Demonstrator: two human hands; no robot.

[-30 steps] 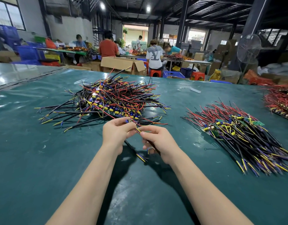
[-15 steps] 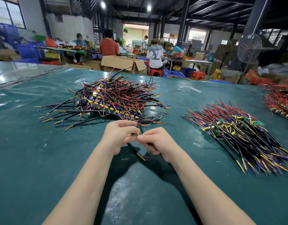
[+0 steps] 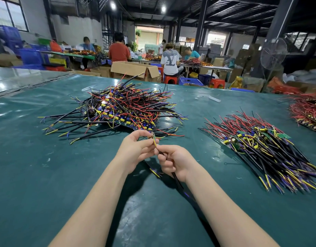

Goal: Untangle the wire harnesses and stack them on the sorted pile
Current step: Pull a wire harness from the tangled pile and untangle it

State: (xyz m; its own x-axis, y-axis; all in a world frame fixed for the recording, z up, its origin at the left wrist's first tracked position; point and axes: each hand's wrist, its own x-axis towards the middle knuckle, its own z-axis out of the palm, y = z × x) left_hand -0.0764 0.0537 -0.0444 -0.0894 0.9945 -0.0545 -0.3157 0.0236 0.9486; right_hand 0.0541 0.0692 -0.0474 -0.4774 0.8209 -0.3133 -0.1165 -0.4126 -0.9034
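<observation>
Left hand pinches one harness at its coloured leads. Right hand curls round its black cable, just over the desk. Can't quite tell if it's free of the tangled heap beyond. Step: untangling. Next, probably: carry it right to the sorted pile, ends aligned.

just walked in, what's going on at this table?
A person is working one wire harness with both bare hands above the green table. The left hand pinches its yellow and red leads; the right hand grips the black sheathed part. The tangled pile lies just beyond the hands, the sorted pile to the right. This harness is not yet on the sorted pile.
</observation>
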